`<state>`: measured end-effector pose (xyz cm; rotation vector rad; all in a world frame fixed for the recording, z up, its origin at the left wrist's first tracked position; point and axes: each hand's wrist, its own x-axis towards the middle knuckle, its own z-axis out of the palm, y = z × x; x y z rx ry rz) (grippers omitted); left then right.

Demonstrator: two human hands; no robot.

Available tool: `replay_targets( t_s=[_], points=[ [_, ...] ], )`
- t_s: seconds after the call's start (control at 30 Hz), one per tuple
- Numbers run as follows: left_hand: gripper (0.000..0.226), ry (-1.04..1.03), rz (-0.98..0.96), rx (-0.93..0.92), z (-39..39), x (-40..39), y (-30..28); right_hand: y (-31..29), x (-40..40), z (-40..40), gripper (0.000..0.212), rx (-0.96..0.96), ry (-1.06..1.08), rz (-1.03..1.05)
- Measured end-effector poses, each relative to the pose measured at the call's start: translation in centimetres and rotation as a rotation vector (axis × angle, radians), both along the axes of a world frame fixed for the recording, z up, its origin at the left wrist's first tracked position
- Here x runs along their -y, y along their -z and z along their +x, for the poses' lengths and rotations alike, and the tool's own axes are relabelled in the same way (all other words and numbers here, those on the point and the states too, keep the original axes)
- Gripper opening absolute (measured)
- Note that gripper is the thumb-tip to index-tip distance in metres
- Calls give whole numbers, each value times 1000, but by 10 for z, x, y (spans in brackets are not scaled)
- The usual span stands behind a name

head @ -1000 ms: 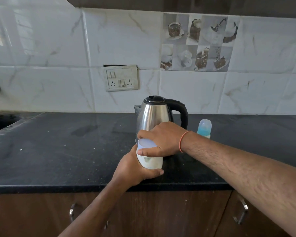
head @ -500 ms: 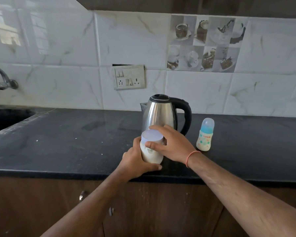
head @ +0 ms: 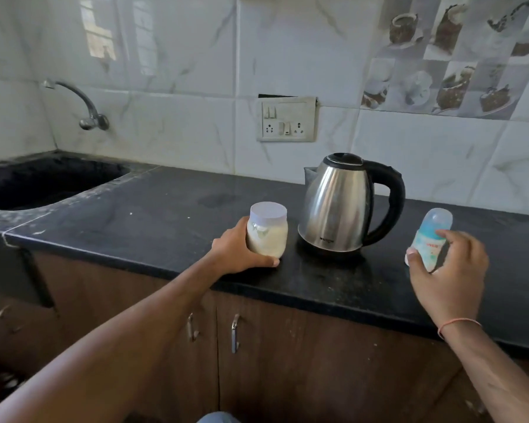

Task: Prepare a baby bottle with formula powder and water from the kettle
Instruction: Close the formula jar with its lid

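Note:
A clear jar of white formula powder (head: 267,236) with a pale lid stands on the black counter (head: 165,227). My left hand (head: 235,248) is wrapped around its left side and base. To its right stands a steel kettle (head: 336,206) with a black lid and handle, lid closed. Right of the kettle is a baby bottle (head: 432,236) with a blue collar and a clear cap, slightly tilted. My right hand (head: 452,276) closes on it, thumb on the lower left and fingers on the right, hiding its base.
A dark sink (head: 43,184) is sunk into the counter at far left, with a wall tap (head: 86,114) above it. A switch and socket plate (head: 287,120) sits on the tiled wall behind the kettle. Brown cabinet doors with metal handles (head: 235,332) lie below the counter edge.
My right hand left the jar lid and moved right to the baby bottle. The left hand stayed on the jar. The view swung left and down, showing the sink.

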<state>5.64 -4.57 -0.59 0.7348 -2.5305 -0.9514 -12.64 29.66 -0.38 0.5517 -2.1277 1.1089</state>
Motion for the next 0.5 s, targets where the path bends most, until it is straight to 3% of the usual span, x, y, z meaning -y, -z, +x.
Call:
replay_targets(
  t_s=[0.2,0.3,0.5],
  points=[
    [113,6,90,-55,-7,34,2,3,-9,-23,96,364,-18,-115],
    [106,-8,111,-79,-12,46,5,6,-9,-31,90,507,-78,-195],
    [107,-33,113,-99,-21,61,8,8,-10,-43,63,530,-57,-153]
  ],
)
